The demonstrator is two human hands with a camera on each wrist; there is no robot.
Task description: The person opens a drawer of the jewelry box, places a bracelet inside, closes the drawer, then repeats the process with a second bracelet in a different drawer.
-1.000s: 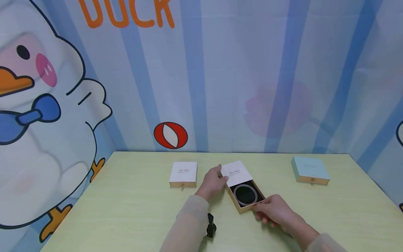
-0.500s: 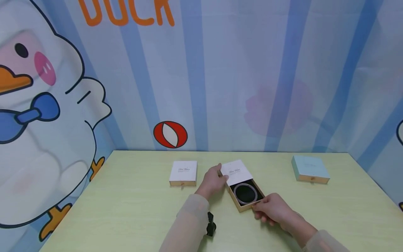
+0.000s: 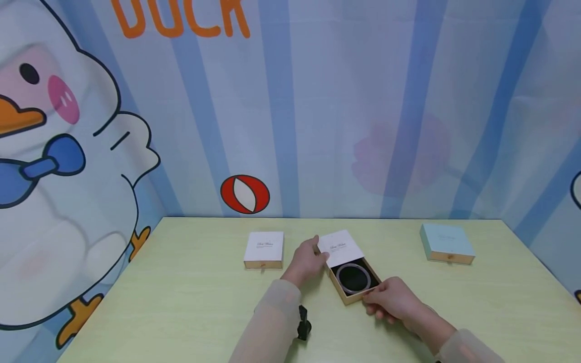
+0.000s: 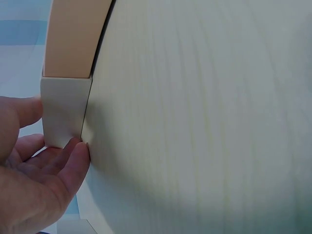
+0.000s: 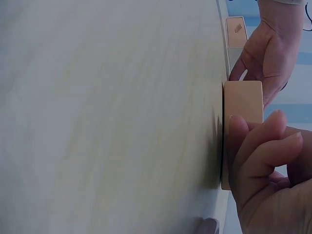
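Observation:
A small gift box lies tilted on the table, its tan drawer (image 3: 339, 290) slid partway out of a white sleeve (image 3: 340, 248) with fine lettering. In the drawer a pale ring-shaped bangle (image 3: 338, 278) rests on black lining. My left hand (image 3: 306, 262) grips the sleeve at its left side; the left wrist view shows thumb and fingers around the sleeve's far end (image 4: 66, 109). At the near right corner, my right hand (image 3: 397, 298) pinches the drawer's front edge, and in the right wrist view its fingers overlap the tan front (image 5: 243, 100).
Another white-topped box (image 3: 264, 248), closed, sits to the left of the hands. A light blue box (image 3: 448, 243) stands at the back right of the pale table (image 3: 190, 302). Behind the table hangs a blue striped curtain (image 3: 327, 126) printed with a duck.

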